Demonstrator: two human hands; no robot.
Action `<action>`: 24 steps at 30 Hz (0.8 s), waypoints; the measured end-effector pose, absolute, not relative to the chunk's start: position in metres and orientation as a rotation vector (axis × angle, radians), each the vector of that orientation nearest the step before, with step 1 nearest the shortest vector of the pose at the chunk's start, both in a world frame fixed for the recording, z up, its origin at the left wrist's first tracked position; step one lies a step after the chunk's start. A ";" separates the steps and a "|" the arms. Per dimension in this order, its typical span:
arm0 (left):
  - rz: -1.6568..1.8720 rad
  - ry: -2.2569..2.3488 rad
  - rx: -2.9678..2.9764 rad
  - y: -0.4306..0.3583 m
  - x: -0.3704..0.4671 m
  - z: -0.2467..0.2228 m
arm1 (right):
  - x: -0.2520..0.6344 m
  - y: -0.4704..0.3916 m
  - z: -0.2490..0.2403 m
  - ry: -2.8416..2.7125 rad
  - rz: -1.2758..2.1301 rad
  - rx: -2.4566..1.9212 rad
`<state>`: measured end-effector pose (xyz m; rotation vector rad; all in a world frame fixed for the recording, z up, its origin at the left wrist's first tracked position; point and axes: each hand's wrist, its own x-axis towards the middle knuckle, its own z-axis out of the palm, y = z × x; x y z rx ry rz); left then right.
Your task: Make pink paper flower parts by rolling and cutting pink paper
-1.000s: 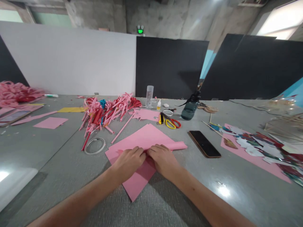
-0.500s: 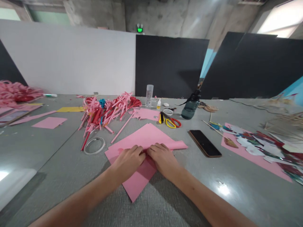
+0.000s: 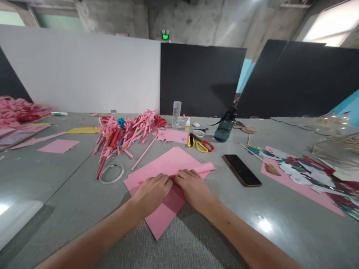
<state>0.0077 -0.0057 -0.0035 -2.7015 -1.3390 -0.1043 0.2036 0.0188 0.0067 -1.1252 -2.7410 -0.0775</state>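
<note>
Count on the table [image 3: 78, 216]: two white rings, one near [image 3: 111, 182] and one farther back; three bottles — a clear bottle [image 3: 176, 115], a small white bottle [image 3: 187, 124] and a dark bottle [image 3: 224, 129]; one phone [image 3: 242, 170]. Scissor handles [image 3: 202, 147], yellow and red; whether one pair or two, cannot tell. Strips in the middle heap [image 3: 120, 136]: too tangled to count.

Hands: two, both yours. Your left hand [image 3: 155, 189] is curled, fingers bent down and gripping the rolled part of the pink paper [image 3: 174, 158]. Your right hand [image 3: 192, 183] is curled likewise and grips the same roll, the two sets of fingertips close together. Thumbs mostly hidden.

Position: the pink paper lies under and between your hands, one corner pointing away from you, another toward you. The roll's free end [image 3: 209, 168] sticks out beyond your right hand — toward the phone, not touching it. Number of layers: cannot tell.
</note>
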 end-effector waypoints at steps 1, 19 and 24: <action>-0.102 -1.339 -2.701 -0.006 0.008 -0.003 | 0.204 0.019 0.007 -2.740 -0.075 -1.123; -0.093 -1.296 -2.692 -0.005 0.007 -0.005 | 0.204 0.020 0.006 -2.715 -0.002 -1.085; -0.073 -1.307 -2.687 -0.005 0.006 -0.006 | 0.204 0.020 0.010 -2.647 -0.026 -1.054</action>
